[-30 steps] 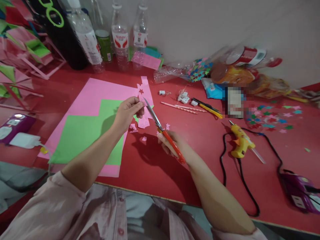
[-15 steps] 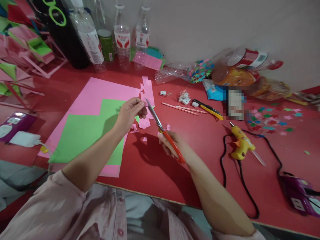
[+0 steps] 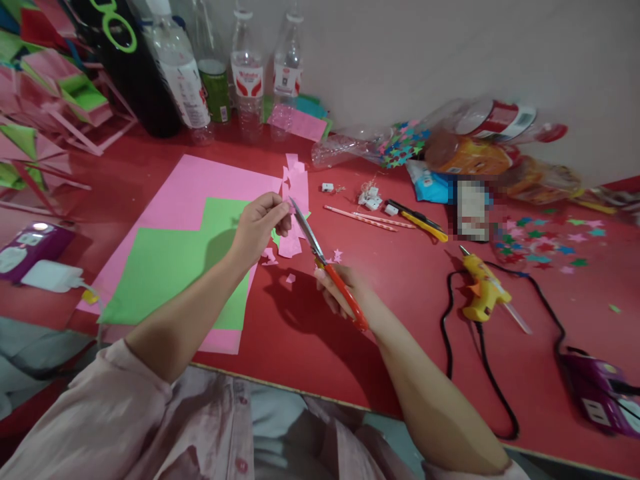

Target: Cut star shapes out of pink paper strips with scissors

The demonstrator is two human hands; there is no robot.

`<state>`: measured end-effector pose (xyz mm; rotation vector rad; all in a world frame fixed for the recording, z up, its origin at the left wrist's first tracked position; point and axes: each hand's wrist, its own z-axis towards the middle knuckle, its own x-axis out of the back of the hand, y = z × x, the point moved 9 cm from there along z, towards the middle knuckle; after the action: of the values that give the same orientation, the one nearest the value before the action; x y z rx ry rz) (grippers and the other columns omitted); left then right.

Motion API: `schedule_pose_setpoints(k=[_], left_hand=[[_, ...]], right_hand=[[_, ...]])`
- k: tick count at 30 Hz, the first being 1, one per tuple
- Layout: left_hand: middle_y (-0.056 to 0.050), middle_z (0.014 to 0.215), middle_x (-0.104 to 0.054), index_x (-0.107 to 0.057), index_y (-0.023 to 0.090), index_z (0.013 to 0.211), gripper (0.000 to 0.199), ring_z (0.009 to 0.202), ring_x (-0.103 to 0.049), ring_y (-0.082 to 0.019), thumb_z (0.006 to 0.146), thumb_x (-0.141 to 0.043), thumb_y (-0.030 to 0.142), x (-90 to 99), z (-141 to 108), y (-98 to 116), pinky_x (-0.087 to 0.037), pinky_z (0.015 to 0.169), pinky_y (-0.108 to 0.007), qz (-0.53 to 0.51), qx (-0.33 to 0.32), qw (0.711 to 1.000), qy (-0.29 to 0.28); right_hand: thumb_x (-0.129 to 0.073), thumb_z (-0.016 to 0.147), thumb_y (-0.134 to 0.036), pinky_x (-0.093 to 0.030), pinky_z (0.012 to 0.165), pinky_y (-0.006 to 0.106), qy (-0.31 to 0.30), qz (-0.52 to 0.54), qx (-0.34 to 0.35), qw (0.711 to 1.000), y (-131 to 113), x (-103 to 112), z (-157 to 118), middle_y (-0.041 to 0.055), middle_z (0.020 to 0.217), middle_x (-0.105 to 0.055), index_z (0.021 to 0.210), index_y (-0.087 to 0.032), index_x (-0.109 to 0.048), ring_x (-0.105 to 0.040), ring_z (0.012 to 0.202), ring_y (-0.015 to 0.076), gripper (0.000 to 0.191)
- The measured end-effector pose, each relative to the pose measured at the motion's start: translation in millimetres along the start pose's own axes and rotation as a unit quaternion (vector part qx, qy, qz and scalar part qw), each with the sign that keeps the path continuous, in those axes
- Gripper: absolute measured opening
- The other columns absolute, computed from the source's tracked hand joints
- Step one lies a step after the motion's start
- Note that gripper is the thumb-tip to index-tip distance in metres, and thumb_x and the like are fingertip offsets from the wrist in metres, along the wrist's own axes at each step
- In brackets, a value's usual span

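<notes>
My left hand [image 3: 263,223] pinches a small piece of pink paper [image 3: 291,207] between thumb and fingers, above the table. Orange-handled scissors [image 3: 345,293] are gripped in my right hand [image 3: 337,290], their blades pointing up and left to the paper at my left fingertips. Below the hands lie pink paper scraps [image 3: 290,248] with cut-out edges, and a small pink star [image 3: 337,255] rests beside the scissors. Left of them, a green sheet [image 3: 170,273] overlaps a larger pink sheet [image 3: 170,193]; my left forearm passes over both.
Several plastic bottles [image 3: 247,83] stand along the wall, beside a dark tall bottle [image 3: 140,87]. To the right are a yellow glue gun [image 3: 483,287] with a black cord, a yellow cutter [image 3: 425,225], striped straws [image 3: 360,218] and scattered paper stars [image 3: 550,243]. Folded paper models [image 3: 70,93] fill the left.
The pink piece at my left fingertips looks smaller and the scissor blades sit closer together. Both hands stay in nearly the same place; the view has shifted very slightly.
</notes>
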<state>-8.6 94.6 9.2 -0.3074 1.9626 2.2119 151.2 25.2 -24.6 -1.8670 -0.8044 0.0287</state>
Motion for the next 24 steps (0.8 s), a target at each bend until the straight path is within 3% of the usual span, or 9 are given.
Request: schedule_pose_setpoints(k=[24], left_hand=[[0.005,0.050,-0.055,-0.048,0.018,0.063,0.019,0.043,-0.049,-0.004,0.080,-0.055,0.019,1.9,-0.3,0.2,-0.039,0.046,-0.018,0.011,0.007,1.000,0.010]], right_hand=[[-0.052,0.081,-0.064,-0.032,0.039,0.021,0.010,-0.002,-0.017,1.000,-0.6,1.9,-2.1,-0.0069,0.038,-0.042,0.064,-0.021,-0.040,-0.038,0.033,0.0070,0.047]])
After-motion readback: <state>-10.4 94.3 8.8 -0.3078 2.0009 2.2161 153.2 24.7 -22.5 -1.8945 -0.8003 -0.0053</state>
